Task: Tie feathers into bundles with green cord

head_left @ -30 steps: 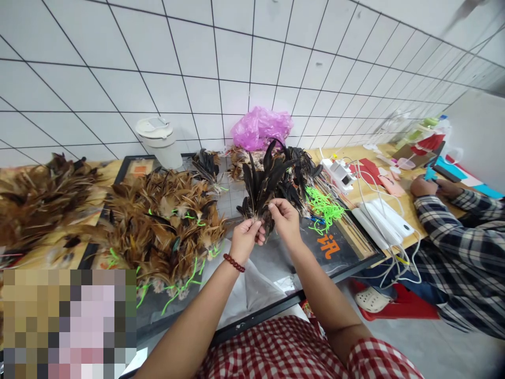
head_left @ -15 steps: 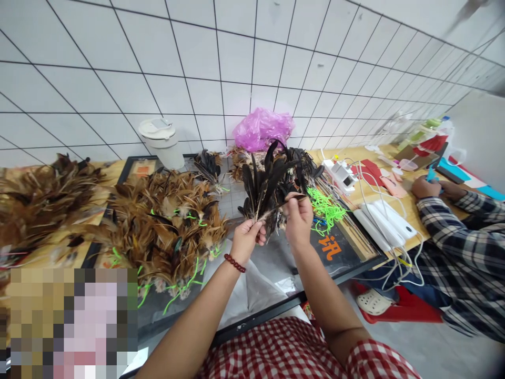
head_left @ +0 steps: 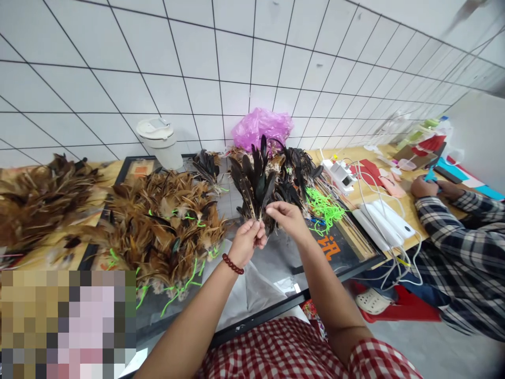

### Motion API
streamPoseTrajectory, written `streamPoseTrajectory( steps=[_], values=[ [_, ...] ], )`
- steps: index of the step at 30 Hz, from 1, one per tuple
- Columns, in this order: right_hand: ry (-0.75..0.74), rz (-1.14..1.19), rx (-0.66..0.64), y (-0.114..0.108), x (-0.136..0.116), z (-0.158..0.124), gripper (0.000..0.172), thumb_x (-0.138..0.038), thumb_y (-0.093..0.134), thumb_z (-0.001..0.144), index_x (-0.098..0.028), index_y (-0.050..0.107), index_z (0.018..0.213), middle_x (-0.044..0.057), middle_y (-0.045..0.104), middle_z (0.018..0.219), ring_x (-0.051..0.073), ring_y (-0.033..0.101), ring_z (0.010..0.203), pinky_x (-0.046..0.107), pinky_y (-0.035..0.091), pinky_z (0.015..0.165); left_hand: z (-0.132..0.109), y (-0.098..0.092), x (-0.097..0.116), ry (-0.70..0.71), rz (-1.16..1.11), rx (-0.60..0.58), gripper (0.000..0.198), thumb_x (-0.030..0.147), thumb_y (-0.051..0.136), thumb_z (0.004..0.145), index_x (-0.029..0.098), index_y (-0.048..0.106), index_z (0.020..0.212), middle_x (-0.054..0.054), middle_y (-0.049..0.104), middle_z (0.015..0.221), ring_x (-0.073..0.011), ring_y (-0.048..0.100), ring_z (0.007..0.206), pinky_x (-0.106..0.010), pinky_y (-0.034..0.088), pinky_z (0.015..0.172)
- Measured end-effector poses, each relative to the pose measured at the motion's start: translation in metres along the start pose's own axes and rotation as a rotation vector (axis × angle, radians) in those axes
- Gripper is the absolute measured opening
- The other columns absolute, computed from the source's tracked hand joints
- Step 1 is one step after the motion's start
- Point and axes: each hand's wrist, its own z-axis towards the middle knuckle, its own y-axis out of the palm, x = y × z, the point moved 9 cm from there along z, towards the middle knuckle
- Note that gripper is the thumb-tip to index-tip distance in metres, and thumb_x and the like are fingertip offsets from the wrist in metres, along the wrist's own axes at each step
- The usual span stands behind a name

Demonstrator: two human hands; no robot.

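A fan of dark feathers point(head_left: 252, 181) stands upright from my left hand point(head_left: 248, 239), whose fingers pinch the quills at their base. My right hand point(head_left: 290, 218) is at the right side of this bunch, thumb and forefinger together on the edge of a dark feather there. Behind and to the right lie more black feathers point(head_left: 298, 166). A small bunch of dark feathers point(head_left: 207, 166) rests to the left. Many brown feather bunches point(head_left: 165, 210), some with green ties, cover the left part of the black-framed board point(head_left: 272, 310).
Green strings point(head_left: 325, 208) lie right of my hands. A lidded white cup point(head_left: 161, 145) and a pink plastic bag point(head_left: 262, 129) stand near the tiled wall. White devices with cables point(head_left: 384, 223) lie on the right, near a person in a plaid sleeve point(head_left: 444, 226). More brown feathers point(head_left: 47, 200) are far left.
The feather that my right hand held out sideways now stands with the bunch in my left hand. My right hand has shifted slightly left and its fingers have straightened.
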Motion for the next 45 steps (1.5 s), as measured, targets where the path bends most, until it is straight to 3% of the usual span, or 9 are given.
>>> streamPoseTrajectory(
  steps=[2,4,10,14,21,27,30,37,45],
  values=[
    [0.062,0.055,-0.070,0.022,0.003,-0.005,0.032,-0.048,0.068,0.074,-0.018,0.057,0.069,-0.001,0.060,0.061,0.012,0.054,0.057,0.024,0.043,0.055,0.001,0.000,-0.001,0.010,0.028,-0.003,0.039,0.048,0.072,0.070,0.016,0.052,0.077,0.006,0.044,0.057,-0.0071,0.047,0.044,-0.019,0.033,0.041],
    [0.106,0.061,-0.048,0.029,0.006,-0.007,0.037,-0.050,0.067,0.074,-0.019,0.050,0.063,-0.003,0.056,0.055,0.011,0.051,0.050,0.023,0.039,0.048,0.003,-0.002,-0.002,0.019,0.054,0.003,0.039,0.048,0.072,0.070,0.015,0.053,0.077,0.006,0.046,0.056,-0.0074,0.047,0.044,-0.019,0.032,0.040],
    [0.089,0.063,-0.018,0.024,0.004,-0.007,0.037,-0.048,0.059,0.081,-0.017,0.056,0.061,-0.001,0.055,0.055,0.009,0.049,0.050,0.022,0.040,0.049,0.003,-0.005,0.001,0.041,0.034,0.037,0.038,0.047,0.072,0.070,0.015,0.055,0.080,0.004,0.051,0.058,-0.0081,0.050,0.046,-0.020,0.036,0.042],
    [0.043,0.242,0.069,0.020,0.001,-0.006,0.025,-0.041,0.069,0.074,-0.019,0.057,0.073,-0.004,0.054,0.061,0.008,0.048,0.052,0.022,0.040,0.052,0.003,-0.006,0.001,0.045,0.036,0.056,0.038,0.046,0.073,0.070,0.015,0.054,0.080,0.005,0.051,0.057,-0.0074,0.048,0.044,-0.020,0.034,0.042],
    [0.025,0.424,0.223,0.009,0.001,-0.006,0.026,-0.037,0.068,0.075,-0.020,0.049,0.069,-0.009,0.041,0.052,0.006,0.037,0.045,0.020,0.030,0.046,0.001,-0.004,-0.001,0.008,0.016,0.029,0.039,0.048,0.072,0.071,0.015,0.052,0.078,0.006,0.043,0.055,-0.0067,0.045,0.044,-0.019,0.031,0.041],
    [0.174,0.630,0.241,0.007,0.010,-0.002,0.024,-0.031,0.069,0.069,-0.020,0.049,0.075,-0.007,0.050,0.060,0.004,0.037,0.044,0.019,0.029,0.041,0.000,0.001,-0.006,-0.053,0.045,-0.054,0.037,0.047,0.071,0.072,0.016,0.051,0.076,0.008,0.038,0.054,-0.0060,0.043,0.042,-0.019,0.028,0.041],
    [0.212,0.727,0.187,0.009,0.009,0.002,0.033,-0.037,0.073,0.067,-0.020,0.045,0.073,-0.008,0.043,0.055,0.004,0.033,0.042,0.018,0.025,0.038,-0.001,0.004,-0.008,-0.073,0.072,-0.100,0.036,0.046,0.070,0.073,0.016,0.051,0.074,0.007,0.037,0.054,-0.0062,0.042,0.041,-0.020,0.028,0.041],
    [0.142,0.746,0.444,-0.021,0.017,0.003,0.045,-0.046,0.078,0.060,-0.021,0.042,0.073,-0.008,0.042,0.057,0.004,0.035,0.044,0.019,0.031,0.040,-0.002,0.004,-0.005,-0.063,0.092,-0.059,0.037,0.048,0.070,0.073,0.015,0.054,0.077,0.006,0.039,0.055,-0.0063,0.043,0.044,-0.019,0.028,0.042],
    [-0.026,0.555,0.625,-0.065,0.017,0.006,0.042,-0.060,0.058,0.075,-0.023,0.040,0.080,-0.006,0.050,0.068,0.003,0.027,0.042,0.018,0.021,0.037,0.000,-0.005,-0.001,-0.008,-0.053,0.006,0.037,0.045,0.072,0.072,0.016,0.049,0.074,0.007,0.037,0.056,-0.0050,0.040,0.044,-0.017,0.025,0.042]
  ],
)
